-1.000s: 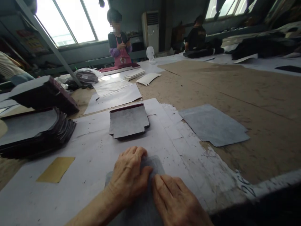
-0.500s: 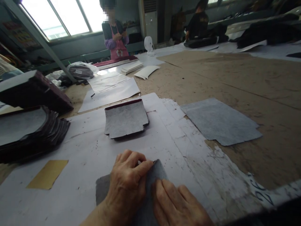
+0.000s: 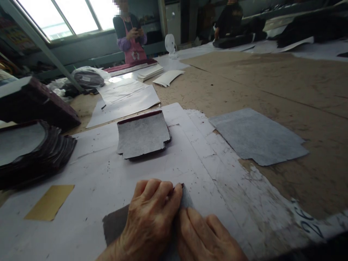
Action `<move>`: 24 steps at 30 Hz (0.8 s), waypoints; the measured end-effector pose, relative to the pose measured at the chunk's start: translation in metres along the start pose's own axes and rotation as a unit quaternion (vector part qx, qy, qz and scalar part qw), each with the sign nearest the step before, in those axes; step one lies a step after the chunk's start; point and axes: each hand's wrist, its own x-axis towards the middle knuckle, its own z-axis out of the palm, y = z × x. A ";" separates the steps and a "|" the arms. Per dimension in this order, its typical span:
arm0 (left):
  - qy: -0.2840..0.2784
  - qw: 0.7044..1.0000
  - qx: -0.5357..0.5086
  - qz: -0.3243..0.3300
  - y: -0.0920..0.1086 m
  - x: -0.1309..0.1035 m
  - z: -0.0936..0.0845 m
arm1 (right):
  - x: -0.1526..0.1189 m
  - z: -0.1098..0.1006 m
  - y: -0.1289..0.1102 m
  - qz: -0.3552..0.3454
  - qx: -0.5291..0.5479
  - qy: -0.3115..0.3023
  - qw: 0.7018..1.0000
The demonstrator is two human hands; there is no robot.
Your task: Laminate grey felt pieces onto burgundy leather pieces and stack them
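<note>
The fingers (image 3: 159, 194) of the left hand (image 3: 148, 221) are curled down together over the far corner of a grey felt piece (image 3: 115, 226), thumb tucked against them, so the corner sits pinched or pressed under the tips; from here I cannot tell which. Just to their right, the right hand (image 3: 202, 237) lies flat and spread on the same piece, gripping nothing, touching the left hand along the thumb side. The piece itself lies directly beneath both hands on the white paper sheet (image 3: 89, 181), a thin maroon edge showing at the corner right by the fingertips.

To do this well, I'd say the flat hand should hold the piece steady while the curled fingers work only the corner, with even pressure so the layers do not slide or crease.

Left of the fingers lies a yellow card (image 3: 49, 202). Straight beyond the fingertips sits a stack of cut grey pieces (image 3: 143, 135), and beyond and to the right a larger grey sheet (image 3: 258, 136) on the brown table (image 3: 285, 87). Far off to the left stands a tall dark stack (image 3: 32, 152). Well beyond it all, a person in a pink apron (image 3: 129, 38) stands at the far end.
</note>
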 end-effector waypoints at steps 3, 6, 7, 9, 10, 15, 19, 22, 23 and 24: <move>-0.016 0.999 0.026 0.015 0.002 0.000 -0.001 | -0.001 -0.003 0.011 0.017 0.072 0.028 0.997; -0.020 0.999 0.041 0.022 0.004 -0.001 -0.002 | 0.003 -0.007 0.031 0.089 0.194 0.003 0.977; -0.022 0.999 0.040 0.021 0.004 -0.001 -0.002 | 0.005 -0.008 0.038 0.114 0.216 -0.001 0.970; -0.020 0.999 0.033 0.013 0.004 -0.001 -0.002 | 0.010 -0.007 0.048 0.137 0.221 -0.004 0.966; -0.015 0.999 0.027 0.007 0.003 -0.001 -0.001 | 0.013 -0.006 0.051 0.128 0.213 -0.007 0.969; 0.003 0.999 -0.022 -0.046 -0.002 0.000 0.000 | 0.017 0.000 0.049 0.037 0.148 -0.055 0.987; -0.011 0.997 -0.042 -0.066 -0.011 -0.004 -0.006 | 0.015 -0.002 0.047 0.005 0.107 -0.102 0.989; -0.022 0.998 -0.040 -0.048 -0.020 -0.013 -0.017 | 0.013 -0.002 0.048 -0.004 0.094 -0.107 0.990; -0.024 0.998 -0.043 -0.039 -0.023 -0.017 -0.020 | 0.013 -0.002 0.048 -0.004 0.094 -0.104 0.990; -0.025 0.998 -0.048 -0.032 -0.026 -0.020 -0.024 | 0.013 -0.001 0.048 -0.004 0.094 -0.100 0.991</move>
